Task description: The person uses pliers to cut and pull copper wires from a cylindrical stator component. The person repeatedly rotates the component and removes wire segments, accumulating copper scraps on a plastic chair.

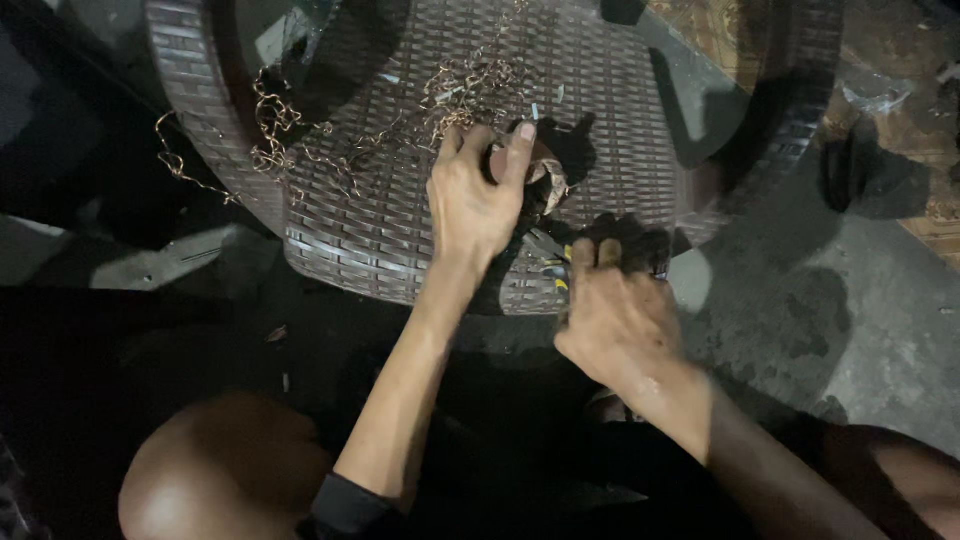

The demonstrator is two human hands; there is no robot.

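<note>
Near field: a bare knee [225, 470] is seen at 7 o'clock, with dark floor around it; both forearms run up from the lower edge towards 12 o'clock.
Right hand [618, 325]: closed in a fist on a small plier-like tool [553, 262] with yellow-and-dark handles. The tool's long axis runs from 4 o'clock to 10 o'clock, its tip aimed at the held piece. How far the tool's tips are parted cannot be told.
Left hand [478, 195]: curled shut over a small dark round part [540, 175], thumb up at its 12 o'clock side and fingers wrapped over the top. The part is largely hidden; pale and coppery bits show at its right side.
Key relation: the round part lies at about 11 o'clock from the right hand, just beside it, and is already gripped in the left hand, which is the nearer one. The tool spans the gap between the two.
Worktop [380, 240]: a brown woven-pattern plastic surface whose near edge passes just under both hands, so the right hand hangs partly off it.
Far field: a tangle of thin copper wire [470, 90] lies at 12 o'clock from the left hand, with more strands trailing to 10 o'clock and over the worktop's left rim.
Open room: bare weave at 1 to 2 o'clock; grey concrete floor [850, 300] at 3 o'clock.
</note>
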